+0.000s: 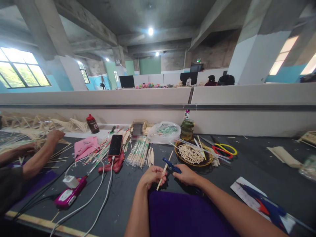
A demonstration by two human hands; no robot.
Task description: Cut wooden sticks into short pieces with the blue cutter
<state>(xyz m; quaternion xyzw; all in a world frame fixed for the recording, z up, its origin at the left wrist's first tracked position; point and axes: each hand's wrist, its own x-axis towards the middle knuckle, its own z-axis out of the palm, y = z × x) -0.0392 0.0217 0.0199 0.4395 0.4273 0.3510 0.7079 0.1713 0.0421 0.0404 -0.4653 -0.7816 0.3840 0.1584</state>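
My left hand is closed round a thin wooden stick that slants up to the right. My right hand grips blue-handled cutters, whose tip meets the stick near its upper part. Both hands hover over the dark table just above a purple cloth at my front. Just beyond the cutters sits a round yellow-rimmed tray filled with short cut stick pieces.
Packs of wrapped sticks, a phone on a cable, a pink power bank, scissors with yellow and red handles and a glass bottle lie around. A co-worker's arms work on stick frames at left. A low partition wall runs behind.
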